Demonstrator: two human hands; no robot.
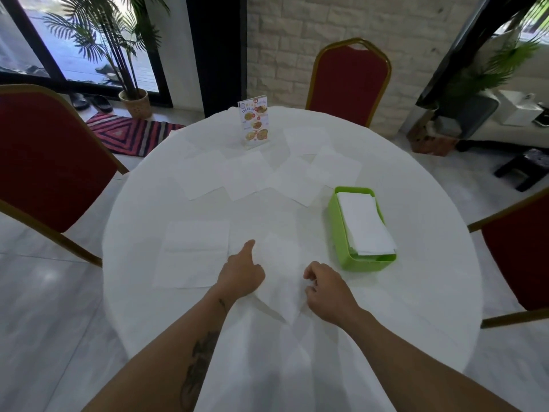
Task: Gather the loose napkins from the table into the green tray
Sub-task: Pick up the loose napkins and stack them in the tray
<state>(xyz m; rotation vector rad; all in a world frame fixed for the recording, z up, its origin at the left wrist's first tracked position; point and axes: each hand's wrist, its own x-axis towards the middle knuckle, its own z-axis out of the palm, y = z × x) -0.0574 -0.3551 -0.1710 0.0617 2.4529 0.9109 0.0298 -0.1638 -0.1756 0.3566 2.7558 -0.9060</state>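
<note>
White cloth over a round table [416, 292], loose napkins [205, 176] strewn flat across its middle and far half, hard to pick out against the cloth. Green tray [338, 233] at right of centre, holding a neat pile of folded napkins [365, 221], its near end showing bare green floor. Well apart from the tray, at near left, a large square napkin [190, 254] lying flat. Between the two hands, a nearest napkin [282, 281], slightly rumpled, one corner pointing toward the near edge.

Left hand [240, 273] resting on that napkin's left edge, fingers curled under, thumb stuck out toward the far side; nothing gripped, only pressed down. Right hand [323, 288] at the napkin's right edge, fingers loosely curled inward; whether the paper is pinched cannot be told. Tattooed left forearm [199, 367] stretched in from the near edge.

Upright menu card [254, 121] at the far side, just beyond the scattered sheets. Red chairs around: one far [350, 81], one left [44, 162], one right [517, 257]. Off the table, a potted palm [133, 99] by the window, a striped rug [130, 132] beside it.
</note>
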